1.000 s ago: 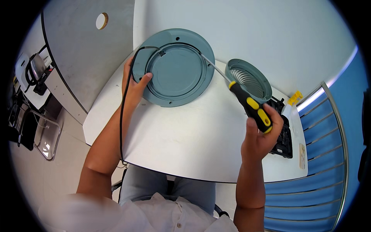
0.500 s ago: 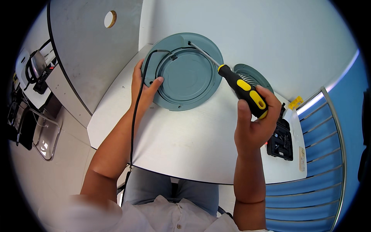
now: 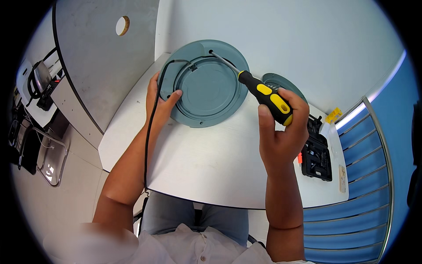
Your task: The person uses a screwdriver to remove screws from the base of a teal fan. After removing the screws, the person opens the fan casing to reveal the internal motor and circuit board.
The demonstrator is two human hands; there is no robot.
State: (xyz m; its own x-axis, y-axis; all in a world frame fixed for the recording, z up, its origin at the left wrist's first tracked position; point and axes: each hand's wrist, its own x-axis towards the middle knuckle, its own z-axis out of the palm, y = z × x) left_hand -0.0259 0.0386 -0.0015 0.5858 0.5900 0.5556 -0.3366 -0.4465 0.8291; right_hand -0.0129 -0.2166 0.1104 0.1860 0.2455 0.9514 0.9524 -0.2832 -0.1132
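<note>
My left hand (image 3: pixel 163 102) grips the left rim of a round grey-green base (image 3: pixel 206 90), thumb on its face and fingers behind. The base is held tilted up over the white table (image 3: pixel 193 163). A black power cord (image 3: pixel 153 114) leaves its upper left and runs down along my left forearm. In my right hand (image 3: pixel 285 134) is a screwdriver (image 3: pixel 266 97) with a black and yellow handle, pinched near the handle's end. Its shaft points up and left, with the tip at the dark hole near the base's top edge. How deep the tip sits is hidden.
Behind the screwdriver lies another grey-green round part (image 3: pixel 285 84) with a slotted grille. An open black tool case (image 3: pixel 316 156) and a yellow object (image 3: pixel 334 115) are on the table's right. A metal railing (image 3: pixel 384 171) borders that side; a grey partition (image 3: pixel 105 57) stands left.
Both hands, the base and the screwdriver have shifted slightly left in view. The screwdriver's tip stays at the hole near the top rim.
</note>
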